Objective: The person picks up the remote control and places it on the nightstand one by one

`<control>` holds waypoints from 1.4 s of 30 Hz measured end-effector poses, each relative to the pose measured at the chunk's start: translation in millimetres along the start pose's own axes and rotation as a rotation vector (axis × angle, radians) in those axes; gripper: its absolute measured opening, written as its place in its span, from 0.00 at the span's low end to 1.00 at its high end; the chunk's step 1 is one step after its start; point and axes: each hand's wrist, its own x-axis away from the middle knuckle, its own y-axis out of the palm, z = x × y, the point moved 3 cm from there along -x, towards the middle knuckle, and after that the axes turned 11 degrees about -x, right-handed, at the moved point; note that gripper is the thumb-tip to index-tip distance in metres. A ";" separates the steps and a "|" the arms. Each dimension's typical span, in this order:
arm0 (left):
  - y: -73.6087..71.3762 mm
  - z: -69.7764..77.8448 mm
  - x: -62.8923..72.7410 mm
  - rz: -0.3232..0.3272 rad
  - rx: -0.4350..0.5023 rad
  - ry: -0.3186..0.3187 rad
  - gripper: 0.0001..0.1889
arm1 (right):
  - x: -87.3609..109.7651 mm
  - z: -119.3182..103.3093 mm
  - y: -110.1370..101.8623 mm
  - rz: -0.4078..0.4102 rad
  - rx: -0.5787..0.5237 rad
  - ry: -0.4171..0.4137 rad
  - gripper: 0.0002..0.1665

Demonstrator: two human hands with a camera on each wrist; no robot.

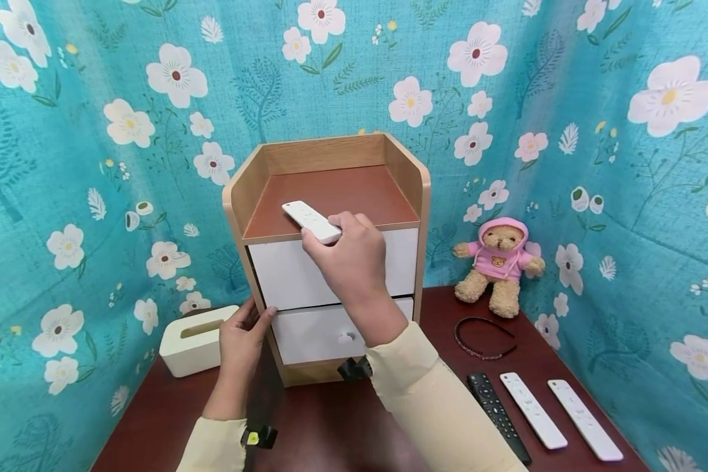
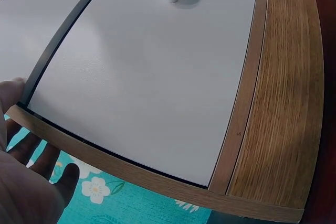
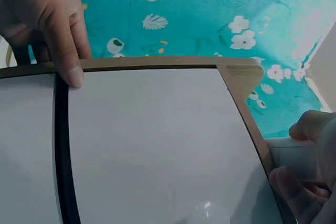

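Note:
My right hand (image 1: 354,262) holds a white remote control (image 1: 311,221) between thumb and fingers, over the front edge of the brown top of a small two-drawer cabinet (image 1: 330,196). The right wrist view shows part of the remote (image 3: 294,156) in the same hand (image 3: 310,161). My left hand (image 1: 242,337) rests against the cabinet's left side, thumb on the front edge near the gap between the drawers. In the left wrist view, this hand's (image 2: 31,182) fingers reach behind the wooden side panel. Both white drawers are closed; the lower drawer's round knob (image 1: 346,337) is visible.
A cream tissue box (image 1: 177,347) stands left of the cabinet. To the right are a teddy bear (image 1: 498,262) in a pink hoodie, a dark headband (image 1: 486,356), a black remote (image 1: 498,416) and two white remotes (image 1: 533,411). A floral curtain (image 1: 354,85) surrounds the dark red table (image 1: 330,432).

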 end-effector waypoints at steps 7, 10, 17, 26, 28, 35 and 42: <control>-0.3 -0.1 1.9 -0.003 0.002 0.008 0.31 | -0.8 -10.0 11.1 -0.075 0.024 -0.007 0.28; -0.1 0.6 2.7 -0.007 -0.007 0.011 0.30 | 3.3 -11.7 10.1 -0.123 0.009 0.015 0.29; -0.4 1.0 4.8 -0.013 -0.032 -0.001 0.30 | 12.2 -19.5 6.6 -0.212 -0.057 0.010 0.25; 0.2 0.6 4.4 -0.025 -0.023 -0.013 0.30 | 5.3 -23.5 23.6 -0.232 -0.002 -0.038 0.30; 0.0 0.1 5.0 -0.023 -0.021 -0.009 0.30 | 5.3 -22.1 28.3 -0.231 -0.012 -0.042 0.31; -0.6 1.2 5.5 -0.018 -0.021 0.002 0.29 | 5.7 -17.0 38.2 -0.228 -0.038 -0.044 0.31; -0.2 4.4 3.6 -0.005 -0.011 0.016 0.28 | 7.3 -17.2 33.3 -0.219 -0.063 -0.088 0.31</control>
